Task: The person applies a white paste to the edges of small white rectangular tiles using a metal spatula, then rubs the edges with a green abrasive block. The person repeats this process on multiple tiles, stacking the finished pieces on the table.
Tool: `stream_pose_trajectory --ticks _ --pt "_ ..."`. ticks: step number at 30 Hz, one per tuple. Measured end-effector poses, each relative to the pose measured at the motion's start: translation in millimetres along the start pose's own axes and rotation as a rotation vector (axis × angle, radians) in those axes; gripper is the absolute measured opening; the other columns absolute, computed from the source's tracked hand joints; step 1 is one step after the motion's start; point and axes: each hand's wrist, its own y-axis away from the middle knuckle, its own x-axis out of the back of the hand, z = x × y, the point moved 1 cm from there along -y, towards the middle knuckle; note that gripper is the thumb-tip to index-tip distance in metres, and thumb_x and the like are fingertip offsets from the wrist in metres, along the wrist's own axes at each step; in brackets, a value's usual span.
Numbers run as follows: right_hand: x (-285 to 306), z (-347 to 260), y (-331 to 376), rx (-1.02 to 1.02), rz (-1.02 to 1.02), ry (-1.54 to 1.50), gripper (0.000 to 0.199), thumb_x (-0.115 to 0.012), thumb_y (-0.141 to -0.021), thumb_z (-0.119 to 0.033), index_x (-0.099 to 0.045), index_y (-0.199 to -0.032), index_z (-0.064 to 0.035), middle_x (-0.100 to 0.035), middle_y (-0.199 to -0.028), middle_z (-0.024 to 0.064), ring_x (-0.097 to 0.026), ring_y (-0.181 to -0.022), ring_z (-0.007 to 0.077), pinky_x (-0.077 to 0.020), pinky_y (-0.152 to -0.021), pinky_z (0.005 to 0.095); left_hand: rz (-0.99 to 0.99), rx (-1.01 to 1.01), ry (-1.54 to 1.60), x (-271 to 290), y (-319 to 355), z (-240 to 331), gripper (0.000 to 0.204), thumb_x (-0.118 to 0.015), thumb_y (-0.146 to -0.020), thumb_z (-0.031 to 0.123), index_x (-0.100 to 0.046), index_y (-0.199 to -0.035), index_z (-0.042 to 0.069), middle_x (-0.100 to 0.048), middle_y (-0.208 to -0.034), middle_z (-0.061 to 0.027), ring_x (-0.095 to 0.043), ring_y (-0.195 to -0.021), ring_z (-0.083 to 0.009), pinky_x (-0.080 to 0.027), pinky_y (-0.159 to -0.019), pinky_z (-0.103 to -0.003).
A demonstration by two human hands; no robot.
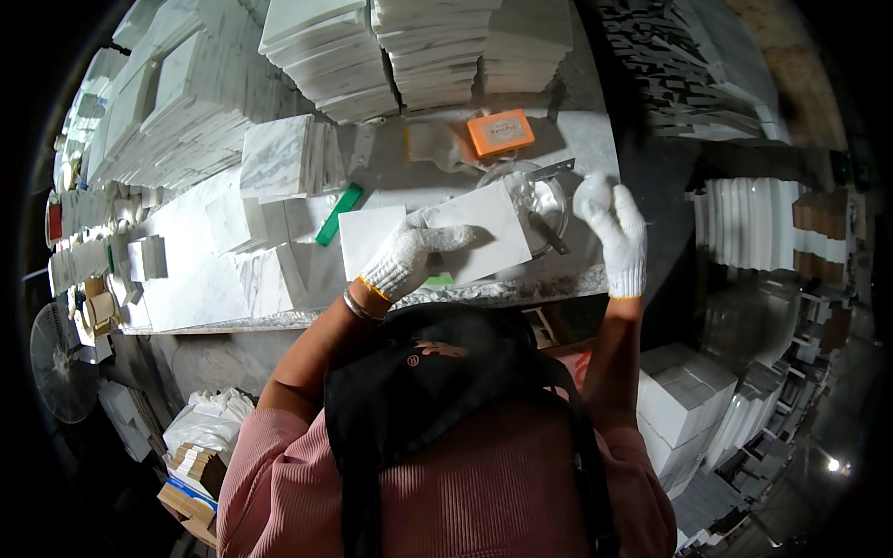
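Observation:
A knitted white glove covers my left hand (409, 253), which lies at the near left part of a pale marble tile (488, 223). Its thumb stretches across the tile's top and its fingers are partly hidden. Another white tile (365, 232) sits beside it on the left. My right hand (621, 232), also gloved, is closed round a pale, rounded, bulb-like thing (592, 193) at the bench's right edge. Between the hands is a round bowl (564, 200) with white paste. One flat metal scraper (553, 169) lies across its far side, another (549, 234) at its near side.
Beyond the bowl are an orange box (500, 133) and a clear plastic bag (437, 146). A green block (339, 214) lies left of the tiles. Tall marble tile stacks (433, 56) line the bench's back. A fan (63, 363) stands far left; white boxes (684, 395) at right.

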Motion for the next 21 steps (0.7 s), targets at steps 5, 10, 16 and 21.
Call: stream_pose_trajectory --ticks 5,10,16,21 --pt "-17.6 -37.0 13.8 0.1 -0.135 0.063 0.042 -0.073 -0.084 -0.017 -0.062 -0.119 0.0029 -0.067 -0.106 0.01 -0.062 -0.097 0.016 -0.0487 -0.085 0.0282 -0.024 -0.029 -0.06 -2.5 1.9 5.2 0.026 -0.065 -0.091 0.018 -0.068 -0.113 0.003 -0.068 -0.094 -0.0013 -0.061 -0.079 -0.0099 -0.052 -0.068 -0.027" --pt "-22.6 -52.0 13.0 0.163 -0.22 0.079 0.034 -0.073 -0.081 -0.011 -0.067 -0.112 0.0004 -0.067 -0.101 0.0087 -0.063 -0.093 0.0151 -0.0492 -0.08 0.0274 0.001 -0.048 -0.088 -2.1 4.0 6.4 0.027 -0.065 -0.09 0.018 -0.068 -0.112 0.002 -0.068 -0.09 -0.0014 -0.061 -0.078 -0.0104 -0.051 -0.068 -0.026" --pt "-22.9 -52.4 13.7 0.179 -0.224 0.095 0.031 -0.072 -0.081 -0.01 -0.069 -0.11 -0.0009 -0.068 -0.097 0.0074 -0.064 -0.089 0.0146 -0.0493 -0.078 0.0276 0.032 -0.046 -0.007 0.2 -0.5 -3.5 0.027 -0.065 -0.09 0.017 -0.067 -0.111 -0.001 -0.066 -0.087 -0.002 -0.06 -0.077 -0.0106 -0.05 -0.066 -0.026" --pt "-23.1 -55.5 14.0 0.191 -0.234 0.113 0.031 -0.073 -0.08 -0.01 -0.069 -0.109 -0.0015 -0.068 -0.096 0.0073 -0.064 -0.089 0.0144 -0.0493 -0.076 0.0275 0.036 -0.099 -0.197 -2.1 2.8 2.6 0.026 -0.063 -0.092 0.016 -0.066 -0.111 -0.001 -0.066 -0.087 -0.0027 -0.06 -0.074 -0.0108 -0.051 -0.064 -0.028"
